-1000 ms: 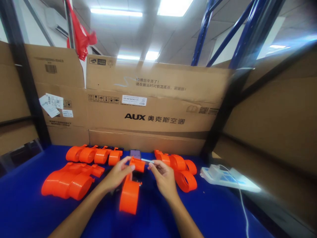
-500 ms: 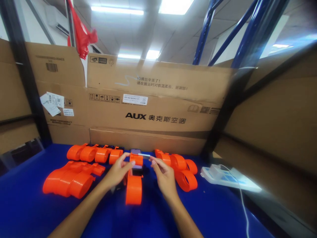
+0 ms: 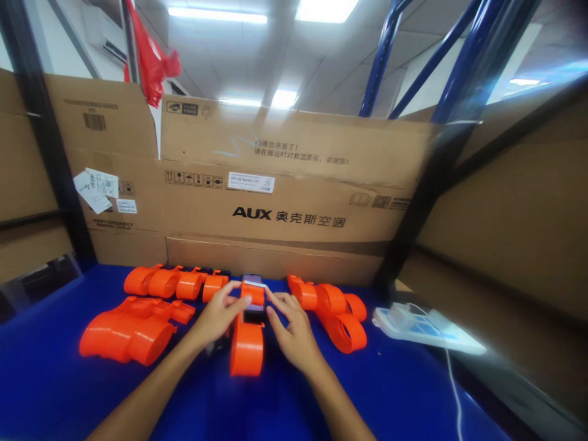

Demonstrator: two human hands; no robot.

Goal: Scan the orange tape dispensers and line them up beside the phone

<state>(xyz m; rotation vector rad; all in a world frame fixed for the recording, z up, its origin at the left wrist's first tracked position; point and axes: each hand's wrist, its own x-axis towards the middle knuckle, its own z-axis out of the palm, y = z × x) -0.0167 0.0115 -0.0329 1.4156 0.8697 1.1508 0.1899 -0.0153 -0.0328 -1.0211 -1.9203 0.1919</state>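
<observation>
Far left, a dark upright post [image 3: 68, 202] at the edge of the blue work surface [image 3: 404, 398]; right of it, white paper labels [image 3: 98, 188] stuck to a cardboard sheet [image 3: 197, 214], printed AUX, that walls the back. Near-left on the surface, a tight group of orange plastic loops [image 3: 119, 334], overlapping one another. Above the cardboard edge, a red plastic bag [image 3: 149, 67] hangs at a metal pole. Below it, at the rear, a row of orange loops with black parts [image 3: 168, 283], side by side. Next, the left hand [image 3: 220, 315]: thumb and fingers pinch the left side of an orange looped piece [image 3: 247, 350], which sits at centre between the two hands, its larger loop hanging toward the wearer. A thin pale strip [image 3: 254, 284] lies crosswise along the top of its upper section; behind, a phone [image 3: 252, 278] shows just above. A pale-and-dark patch shows below that section; cannot tell what it belongs to. Right hand [image 3: 291, 327]: thumb and index spread apart, index tip at the strip's right end; whether it presses, cannot tell. Right of it, another cluster of orange loops [image 3: 333, 300], some overlapping, nearest one lying with its opening visible. Beyond, a dark slanting post [image 3: 413, 214], then a white power strip [image 3: 429, 334] with a plugged-in adapter [image 3: 399, 315], its white cable [image 3: 452, 380] running toward the wearer.
</observation>
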